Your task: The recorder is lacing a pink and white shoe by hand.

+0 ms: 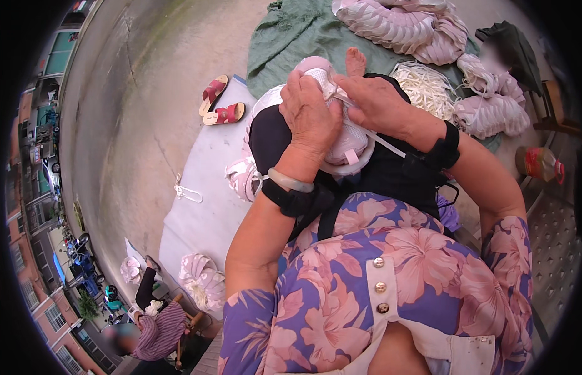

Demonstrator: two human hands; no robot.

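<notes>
**Both hands lacing a pink-and-white shoe on the lap**

At 9 o'clock a loose white lace [187, 192] lies on the pale mat [203, 206]; red sandals [219, 103] sit at 11 o'clock on the concrete. At 7 o'clock a second person [156, 325] sits by bundled shoe uppers [203, 281].

The left hand [311, 119] rests curled over the shoe [341, 147], its grip closed on the upper and pressing it down on the black apron [378, 172]. The shoe lies dead centre, toe pointing to 12 o'clock. The right hand [375, 103] has its fingers pinched shut on a white lace strip [385, 142] that trails toward 4 o'clock.

Done well, I judge, the left hand pins the shoe steady while the right draws the strip taut and flat, without twisting.

Open room lies at 9 o'clock on the mat; at 1 to 2 o'clock a lace pile [422, 87] and more uppers [491, 109] crowd the right elbow, with a bottle [540, 164] at 3 o'clock.
</notes>
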